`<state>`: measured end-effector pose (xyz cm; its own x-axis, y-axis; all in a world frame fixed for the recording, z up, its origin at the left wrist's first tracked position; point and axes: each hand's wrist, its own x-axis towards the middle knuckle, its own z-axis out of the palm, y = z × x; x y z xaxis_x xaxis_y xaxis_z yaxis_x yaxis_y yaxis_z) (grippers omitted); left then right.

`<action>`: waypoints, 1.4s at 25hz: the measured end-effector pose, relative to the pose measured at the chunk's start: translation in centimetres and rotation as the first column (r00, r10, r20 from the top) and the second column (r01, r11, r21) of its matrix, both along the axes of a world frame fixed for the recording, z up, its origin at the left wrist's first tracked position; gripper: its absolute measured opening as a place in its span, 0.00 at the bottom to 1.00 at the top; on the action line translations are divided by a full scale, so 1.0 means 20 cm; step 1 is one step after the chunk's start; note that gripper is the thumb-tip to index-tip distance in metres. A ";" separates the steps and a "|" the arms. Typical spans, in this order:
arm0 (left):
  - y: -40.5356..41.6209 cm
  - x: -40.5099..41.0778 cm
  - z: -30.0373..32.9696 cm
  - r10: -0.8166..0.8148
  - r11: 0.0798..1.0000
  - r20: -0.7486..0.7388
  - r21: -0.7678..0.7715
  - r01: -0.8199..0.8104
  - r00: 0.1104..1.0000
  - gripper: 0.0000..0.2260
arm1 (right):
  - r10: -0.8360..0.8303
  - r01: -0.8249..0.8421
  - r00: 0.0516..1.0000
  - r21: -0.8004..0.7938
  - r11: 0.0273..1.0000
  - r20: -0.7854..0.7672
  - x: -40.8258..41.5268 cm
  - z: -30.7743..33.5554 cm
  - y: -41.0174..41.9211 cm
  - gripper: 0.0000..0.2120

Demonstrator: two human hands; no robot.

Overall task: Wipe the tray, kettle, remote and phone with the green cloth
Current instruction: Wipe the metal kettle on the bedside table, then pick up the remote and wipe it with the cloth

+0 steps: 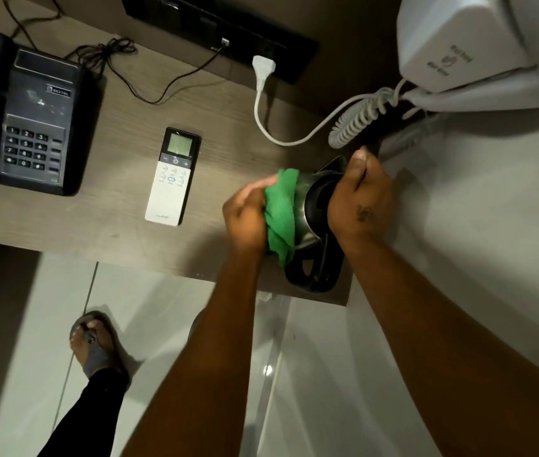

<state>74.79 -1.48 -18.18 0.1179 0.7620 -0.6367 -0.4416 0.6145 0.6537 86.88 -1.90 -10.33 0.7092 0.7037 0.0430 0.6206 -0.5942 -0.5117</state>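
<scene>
A steel kettle (314, 206) with a black lid and black handle stands at the desk's right end, near the front edge. My right hand (358, 199) grips its top from above. My left hand (248, 216) presses the bunched green cloth (281, 212) against the kettle's left side. The white remote (172, 178) lies flat in the middle of the desk, its screen at the far end. The black desk phone (30, 127) sits at the far left. No tray shows; part of the kettle is hidden under my hands.
The wooden desk (113, 209) ends just in front of the kettle. A white plug and cable (261, 90) run to a black socket strip at the back. A white wall-mounted hair dryer (459, 44) with a coiled cord hangs at the upper right. My sandalled foot is on the tiled floor below.
</scene>
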 end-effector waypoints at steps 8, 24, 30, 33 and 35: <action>0.34 0.10 0.01 -0.200 0.979 -0.106 -0.052 0.195 0.974 0.11 | -0.011 0.011 1.000 0.022 1.000 0.012 0.00 -0.02 0.01 0.17; 0.07 -0.53 0.14 -0.077 0.990 0.197 -0.104 0.099 0.977 0.18 | 0.282 -0.279 0.959 0.184 0.943 0.012 -0.19 0.13 0.03 0.20; 0.09 -0.75 0.12 -0.083 0.974 0.360 -0.170 0.153 0.929 0.19 | -0.091 0.183 0.324 -0.032 0.983 -0.942 -0.83 -0.17 -0.07 0.37; 0.11 -0.79 0.06 -0.100 0.980 0.205 -0.150 0.132 0.974 0.21 | -0.050 0.125 0.136 -0.033 0.992 -0.989 -0.85 -0.29 -0.08 0.27; 0.14 -0.82 0.01 -0.119 0.984 0.051 -0.128 0.125 0.992 0.18 | -0.052 0.092 0.262 -0.029 0.995 -0.964 -0.81 -0.31 -0.06 0.23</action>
<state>58.38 1.23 -17.90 0.2347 0.6505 -0.7224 -0.3841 0.7447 0.5458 70.59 -3.04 -16.61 0.2915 0.6600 -0.6924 -0.3834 -0.5825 -0.7167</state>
